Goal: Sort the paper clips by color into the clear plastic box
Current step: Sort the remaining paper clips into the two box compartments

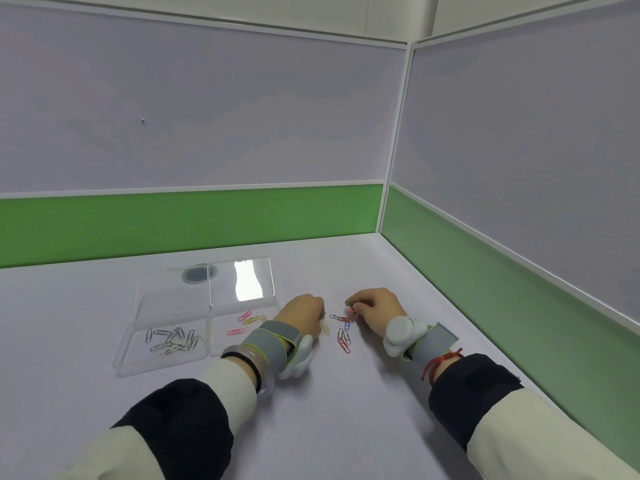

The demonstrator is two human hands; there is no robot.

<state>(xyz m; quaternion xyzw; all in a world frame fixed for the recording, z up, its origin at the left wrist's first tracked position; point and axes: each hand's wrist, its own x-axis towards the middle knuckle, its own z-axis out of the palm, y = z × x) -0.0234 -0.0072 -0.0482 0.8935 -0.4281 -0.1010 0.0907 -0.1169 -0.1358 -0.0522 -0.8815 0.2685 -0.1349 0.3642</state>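
**Operator:** Head view, lower middle of the frame: my right hand [375, 311] is curled, fingertips pinched on a green paper clip [350, 304] lifted just above the loose clips [343, 332], which lie between my two hands.

**Partner:** And the left?

**Operator:** My left hand [304, 315] is fisted low on the white desk [346, 427] with a yellow paper clip [325, 328] at its fingertips. I cannot tell whether it grips that clip or only touches it.

**Partner:** Where's the clear plastic box [162, 341]?

**Operator:** Left of centre, lid [242, 282] swung back so the compartments stay reachable. Silver clips [171, 339] fill the left cell; pink and yellow clips [246, 322] share the cell beside my left wrist. I judge the sorting roughly half done, with red, blue and silver ones not yet picked up.
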